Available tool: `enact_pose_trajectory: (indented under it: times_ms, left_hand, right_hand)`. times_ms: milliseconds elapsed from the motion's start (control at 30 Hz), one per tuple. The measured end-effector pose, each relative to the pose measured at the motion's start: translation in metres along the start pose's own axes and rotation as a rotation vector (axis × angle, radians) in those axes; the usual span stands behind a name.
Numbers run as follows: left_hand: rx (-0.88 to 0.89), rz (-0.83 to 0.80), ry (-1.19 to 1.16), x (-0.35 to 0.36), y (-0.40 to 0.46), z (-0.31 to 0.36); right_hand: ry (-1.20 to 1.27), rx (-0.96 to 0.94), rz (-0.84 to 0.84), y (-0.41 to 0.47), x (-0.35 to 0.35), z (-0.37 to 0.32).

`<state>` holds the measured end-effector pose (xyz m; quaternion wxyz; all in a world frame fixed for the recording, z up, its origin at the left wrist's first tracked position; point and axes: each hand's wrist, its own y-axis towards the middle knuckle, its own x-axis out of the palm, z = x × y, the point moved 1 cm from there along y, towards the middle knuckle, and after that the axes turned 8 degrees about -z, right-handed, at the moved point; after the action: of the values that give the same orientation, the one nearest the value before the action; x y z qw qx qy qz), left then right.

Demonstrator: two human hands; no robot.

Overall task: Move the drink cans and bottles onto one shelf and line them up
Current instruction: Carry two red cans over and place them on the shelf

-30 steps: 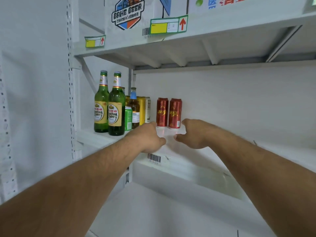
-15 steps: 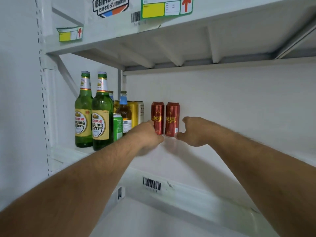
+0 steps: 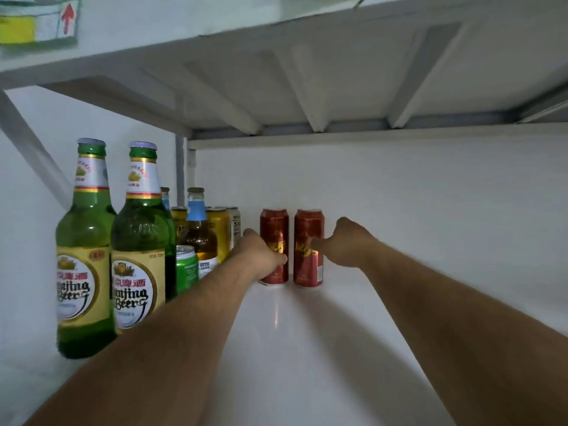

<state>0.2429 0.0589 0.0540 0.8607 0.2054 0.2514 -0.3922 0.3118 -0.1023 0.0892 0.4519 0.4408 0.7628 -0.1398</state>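
Note:
Two red cans stand side by side at the back of the white shelf (image 3: 307, 348). My left hand (image 3: 259, 256) grips the left red can (image 3: 274, 229) from its left side. My right hand (image 3: 347, 242) grips the right red can (image 3: 308, 229), thumb across its front. At the left stand two tall green beer bottles (image 3: 84, 241) (image 3: 141, 250), a green can (image 3: 186, 267), a brown bottle with a blue neck label (image 3: 198, 235) and yellow cans (image 3: 218, 232).
The shelf above (image 3: 307, 72) hangs low over the drinks, with a yellow price tag (image 3: 37, 24) on its front edge. A white back wall (image 3: 415, 195) closes the shelf behind the cans. A slanted bracket (image 3: 27, 139) runs at the far left.
Both hands reached deeper into the shelf and closed around the two red cans. The camera moved closer and lower toward the shelf.

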Motion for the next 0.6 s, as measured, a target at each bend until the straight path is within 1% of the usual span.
enact_pose_trajectory:
  times_ms: [133, 300, 400, 600]
  left_hand:
    - [-0.032, -0.061, -0.13, 0.008, 0.028, -0.009]
    - [-0.03, -0.115, -0.173, 0.016, 0.046, -0.012]
    - [-0.035, -0.12, -0.221, 0.021, 0.058, -0.016]
    - [-0.022, -0.061, -0.282, 0.027, 0.063, -0.025]
  right_hand:
    - [0.294, 0.003, 0.016, 0.028, 0.015, -0.006]
    - [0.456, 0.022, 0.09, 0.063, 0.034, -0.002]
    - [0.522, 0.04, 0.119, 0.075, 0.04, 0.003]
    - [0.531, 0.013, 0.218, 0.08, 0.046, 0.011]
